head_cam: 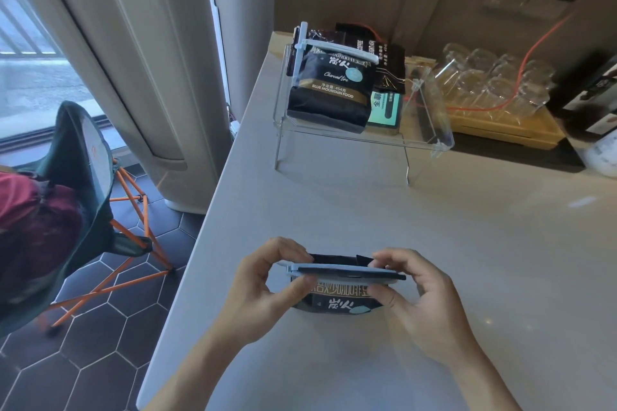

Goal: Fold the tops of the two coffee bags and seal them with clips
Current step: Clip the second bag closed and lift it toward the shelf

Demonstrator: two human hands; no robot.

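Soft daylight comes in from the window [30, 53], left of the pale counter [367, 210], and the counter's far right end lies dimmer. Faint shadows sit under the clear riser [350, 140]. Small glints mark the counter's right side. Straight lines bow toward the edges; the glasses [494, 83] behind the riser look smeared.

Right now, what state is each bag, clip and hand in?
Near coffee bag: upright on counter, top folded, held.
Near clip: across the fold, both hands on it; latch not visible.
Far coffee bag: on clear shelf, clipped.
Far clip: closed across the bag top.
Left hand: pinching clip end.
Right hand: pinching other end.
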